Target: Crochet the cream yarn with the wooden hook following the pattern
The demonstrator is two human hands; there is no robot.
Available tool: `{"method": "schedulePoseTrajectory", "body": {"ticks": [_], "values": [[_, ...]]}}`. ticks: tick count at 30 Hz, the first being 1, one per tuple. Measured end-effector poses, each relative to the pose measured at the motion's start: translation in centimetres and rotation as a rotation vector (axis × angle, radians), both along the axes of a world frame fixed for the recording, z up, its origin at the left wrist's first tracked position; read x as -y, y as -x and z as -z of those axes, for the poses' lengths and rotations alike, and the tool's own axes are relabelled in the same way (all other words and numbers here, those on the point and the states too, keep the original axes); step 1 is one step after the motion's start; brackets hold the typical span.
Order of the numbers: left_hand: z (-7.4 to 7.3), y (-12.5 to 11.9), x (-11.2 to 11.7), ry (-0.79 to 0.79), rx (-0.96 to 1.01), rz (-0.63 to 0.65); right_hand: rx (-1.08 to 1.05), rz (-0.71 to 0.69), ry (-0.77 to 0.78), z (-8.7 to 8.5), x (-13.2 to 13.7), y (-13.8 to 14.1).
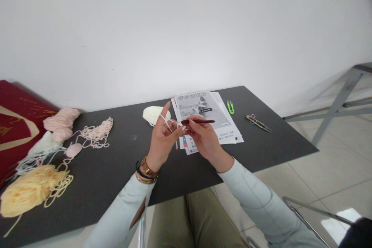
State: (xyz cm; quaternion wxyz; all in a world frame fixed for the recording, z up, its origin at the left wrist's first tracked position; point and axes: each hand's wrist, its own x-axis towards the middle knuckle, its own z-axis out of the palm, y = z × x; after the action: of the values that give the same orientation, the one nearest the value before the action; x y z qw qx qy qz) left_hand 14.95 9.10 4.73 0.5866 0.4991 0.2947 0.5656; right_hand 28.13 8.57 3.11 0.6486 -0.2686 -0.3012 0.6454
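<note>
My left hand (163, 137) is raised above the dark table (122, 170), with a thin white yarn strand (170, 124) wound over its fingers and pinched near the fingertips. My right hand (203, 136) grips a dark red crochet hook (200, 121), its tip pointing left into the yarn on my left hand. The strand leads back toward a cream yarn ball (154, 114) lying just behind my left hand. Both hands hover over a stack of printed instruction sheets (212, 118).
Pink yarn skeins (61, 122), a loose pink tangle (97, 133), white yarn (43, 147) and a yellow yarn heap (31, 190) lie at the left. Green thread snips (230, 107) and small scissors (258, 123) lie at the right. A red box (14, 124) stands far left.
</note>
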Motion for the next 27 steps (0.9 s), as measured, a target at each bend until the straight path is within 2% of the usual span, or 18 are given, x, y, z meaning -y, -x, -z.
{"method": "schedulePoseTrajectory", "body": {"ticks": [4, 13, 18, 27], "values": [[-0.47, 0.56, -0.09, -0.002, 0.023, 0.101, -0.022, -0.023, -0.027, -0.28, 0.09, -0.36], [0.1, 0.9, -0.25, -0.101, -0.067, 0.121, -0.001, -0.054, -0.049, -0.42, 0.38, -0.01], [0.05, 0.46, -0.05, -0.046, -0.018, 0.15, 0.049, -0.043, -0.064, -0.65, 0.41, 0.01], [-0.08, 0.38, -0.15, 0.01, -0.022, 0.227, 0.025, -0.155, -0.074, -0.65, 0.21, -0.45]]}}
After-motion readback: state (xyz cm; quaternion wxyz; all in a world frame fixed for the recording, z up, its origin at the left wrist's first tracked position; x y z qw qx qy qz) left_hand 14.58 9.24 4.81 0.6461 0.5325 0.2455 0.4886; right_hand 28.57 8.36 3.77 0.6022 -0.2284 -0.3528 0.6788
